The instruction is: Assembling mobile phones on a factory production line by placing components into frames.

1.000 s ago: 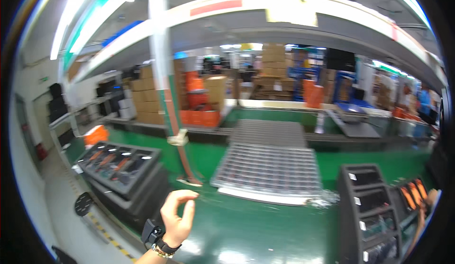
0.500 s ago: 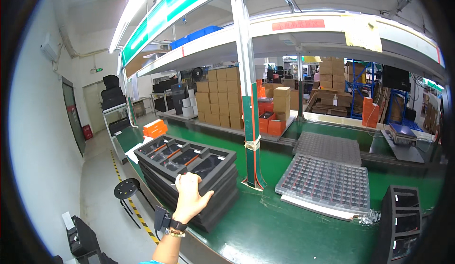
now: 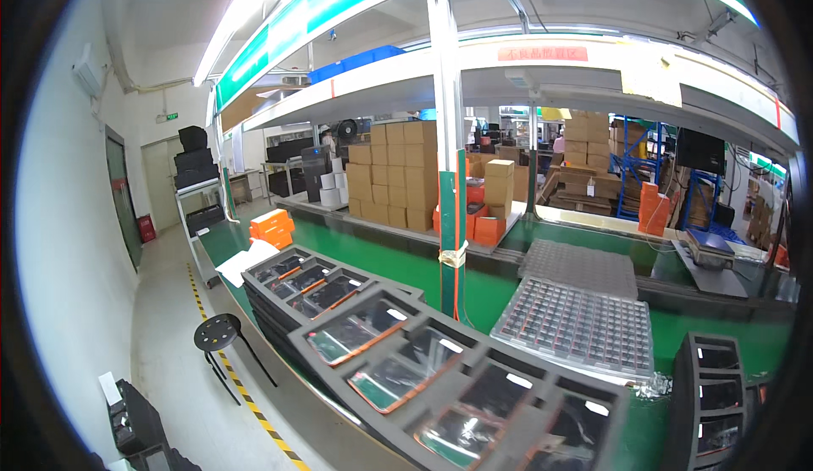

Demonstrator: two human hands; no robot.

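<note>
Compared with half a second ago, my left hand has left the front edge of the foam tray stack (image 3: pixel 347 269) and is out of view; a four-pocket foam tray (image 3: pixel 483 361) now spans the lower foreground, overlapping the stack's near right portion in view. My fingers on both sides are outside the picture, so I cannot tell how far they are open or whether they have hold of anything. The foam tray slants from the stack toward the lower right, above the front of the green tabletop (image 3: pixel 373 255); whether it is supported or raised cannot be determined. Its body is matte dark grey foam, with straight-walled rectangular pockets set side by side and slightly blurred at the right end. Each pocket contains a glossy insert (image 3: pixel 423 352) with orange edging, a dark far portion and a small white label. The near portions of three inserts show green. Behind it, a clear plastic grid tray (image 3: pixel 576 323) with many small square cells lies near a duller grey textured sheet (image 3: pixel 580 268). A square post (image 3: pixel 447 225), metallic above and green below with a pale wrapping, stands between stack and grid tray. A second foam holder (image 3: pixel 688 395), dark and compartmented, is positioned at the right.
</note>
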